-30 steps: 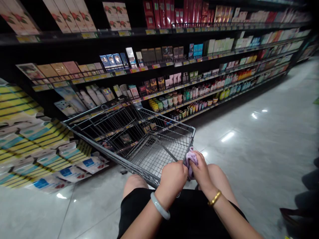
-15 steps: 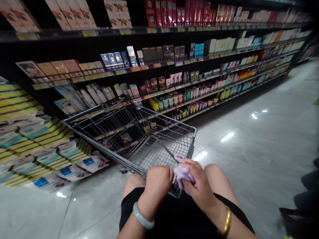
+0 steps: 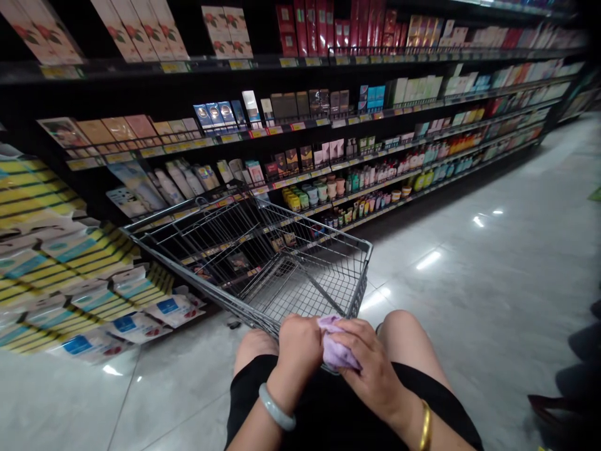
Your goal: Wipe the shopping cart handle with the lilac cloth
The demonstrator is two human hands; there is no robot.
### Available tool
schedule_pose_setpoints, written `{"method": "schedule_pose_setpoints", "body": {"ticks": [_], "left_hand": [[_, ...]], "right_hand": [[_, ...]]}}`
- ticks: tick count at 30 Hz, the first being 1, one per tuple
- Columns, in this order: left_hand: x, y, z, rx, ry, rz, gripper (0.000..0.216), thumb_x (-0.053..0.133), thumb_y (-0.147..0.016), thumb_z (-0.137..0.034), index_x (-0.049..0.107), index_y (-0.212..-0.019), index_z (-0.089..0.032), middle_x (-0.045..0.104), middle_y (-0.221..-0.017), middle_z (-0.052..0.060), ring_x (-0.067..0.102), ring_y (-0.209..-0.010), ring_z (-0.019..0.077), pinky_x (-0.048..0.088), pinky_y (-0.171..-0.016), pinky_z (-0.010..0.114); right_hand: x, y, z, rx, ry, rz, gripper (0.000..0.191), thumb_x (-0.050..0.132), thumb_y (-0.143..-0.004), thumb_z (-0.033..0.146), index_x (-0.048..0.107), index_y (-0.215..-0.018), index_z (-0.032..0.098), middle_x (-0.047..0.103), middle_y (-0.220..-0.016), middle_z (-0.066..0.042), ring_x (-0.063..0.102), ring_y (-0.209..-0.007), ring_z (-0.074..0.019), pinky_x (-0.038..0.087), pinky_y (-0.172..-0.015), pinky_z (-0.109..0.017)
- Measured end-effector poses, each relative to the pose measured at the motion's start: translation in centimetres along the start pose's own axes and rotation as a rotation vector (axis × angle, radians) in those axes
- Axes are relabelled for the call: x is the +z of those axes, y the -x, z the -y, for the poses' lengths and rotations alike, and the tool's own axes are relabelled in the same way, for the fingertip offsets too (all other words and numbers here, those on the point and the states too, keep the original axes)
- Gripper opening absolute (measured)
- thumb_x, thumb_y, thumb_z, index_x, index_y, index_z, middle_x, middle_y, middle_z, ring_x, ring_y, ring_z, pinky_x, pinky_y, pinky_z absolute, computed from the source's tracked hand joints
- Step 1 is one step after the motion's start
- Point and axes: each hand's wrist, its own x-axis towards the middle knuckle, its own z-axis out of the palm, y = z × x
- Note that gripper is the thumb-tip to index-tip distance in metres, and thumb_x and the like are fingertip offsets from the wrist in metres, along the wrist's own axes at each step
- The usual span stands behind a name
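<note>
In front of my lap, my right hand (image 3: 369, 366) is closed around a crumpled light purple cloth (image 3: 338, 351). The cloth presses against the thumb side of my left hand (image 3: 300, 344), which is curled into a fist. What that fist holds, if anything, is hidden. Both hands overlap the near side of a metal wire shopping cart (image 3: 361, 297), whose basket shows bare mesh at the bottom. A pale bangle (image 3: 277, 408) is on my left wrist and a gold bangle (image 3: 425, 426) on my right.
Beyond the cart, long shelves (image 3: 305, 178) carry boxes, bottles and jars. Stacked yellow-and-white packages (image 3: 89, 300) stand at the left. Glossy tiled floor (image 3: 498, 282) stretches along the right. Dark shapes (image 3: 582, 376) are at the right edge, too dim to make out.
My right hand has brought the cloth left and slightly down, from beside my left fist to touching it. The view has shifted slightly, and the cart looks unmoved.
</note>
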Motion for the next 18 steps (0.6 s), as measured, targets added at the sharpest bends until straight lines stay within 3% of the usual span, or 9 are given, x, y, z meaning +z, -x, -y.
{"method": "schedule_pose_setpoints", "body": {"ticks": [3, 5, 9, 11, 15, 18], "left_hand": [[0.1, 0.0, -0.2, -0.030, -0.050, -0.072, 0.043, 0.036, -0.094, -0.028, 0.071, -0.072, -0.018, 0.069, -0.067, 0.010, 0.062, -0.065, 0.0217, 0.038, -0.074, 0.035], [0.1, 0.0, -0.3, -0.022, -0.065, -0.077, 0.043, 0.035, -0.094, -0.027, 0.071, -0.070, -0.018, 0.069, -0.065, 0.009, 0.061, -0.064, 0.0216, 0.038, -0.073, 0.036], [0.0, 0.0, -0.2, -0.007, -0.012, -0.045, 0.039, 0.041, -0.092, -0.029, 0.070, -0.068, -0.019, 0.067, -0.062, 0.008, 0.060, -0.060, 0.0199, 0.037, -0.069, 0.034], [0.1, 0.0, -0.2, -0.013, -0.014, -0.058, 0.040, 0.041, -0.093, -0.029, 0.070, -0.068, -0.018, 0.067, -0.062, 0.008, 0.060, -0.060, 0.0196, 0.038, -0.070, 0.034], [0.6, 0.0, -0.2, -0.025, -0.060, -0.101, 0.042, 0.037, -0.093, -0.027, 0.070, -0.069, -0.018, 0.068, -0.064, 0.009, 0.061, -0.062, 0.0205, 0.038, -0.074, 0.036], [0.5, -0.1, -0.2, -0.020, -0.059, -0.098, 0.042, 0.036, -0.094, -0.027, 0.068, -0.069, -0.019, 0.068, -0.064, 0.008, 0.061, -0.063, 0.0209, 0.039, -0.075, 0.037]], "right_hand": [[0.0, 0.5, -1.3, 0.143, 0.032, -0.182, 0.037, 0.057, -0.083, 0.016, 0.057, -0.119, 0.028, 0.057, -0.128, -0.007, 0.053, -0.119, -0.0273, 0.047, -0.100, -0.049], [-0.2, 0.7, -1.3, 0.177, 0.059, -0.225, 0.036, 0.057, -0.085, 0.018, 0.056, -0.119, 0.028, 0.056, -0.128, -0.008, 0.053, -0.119, -0.0276, 0.047, -0.100, -0.050], [0.1, 1.4, 0.3, 0.006, 0.024, 0.001, 0.043, 0.064, -0.081, 0.018, 0.056, -0.120, 0.032, 0.055, -0.130, -0.005, 0.050, -0.122, -0.0282, 0.045, -0.104, -0.049], [0.7, 2.0, 0.0, 0.011, 0.009, -0.016, 0.042, 0.062, -0.080, 0.015, 0.057, -0.118, 0.031, 0.054, -0.130, -0.006, 0.050, -0.123, -0.0278, 0.044, -0.104, -0.048], [3.0, 3.1, -3.8, 0.334, -0.048, -0.272, 0.035, 0.053, -0.084, 0.021, 0.054, -0.118, 0.025, 0.052, -0.129, -0.010, 0.051, -0.123, -0.0274, 0.043, -0.105, -0.051], [4.4, 3.9, -5.5, 0.578, -0.168, -0.286, 0.030, 0.049, -0.086, 0.028, 0.055, -0.116, 0.023, 0.061, -0.114, -0.009, 0.058, -0.112, -0.0258, 0.047, -0.100, -0.050]]}}
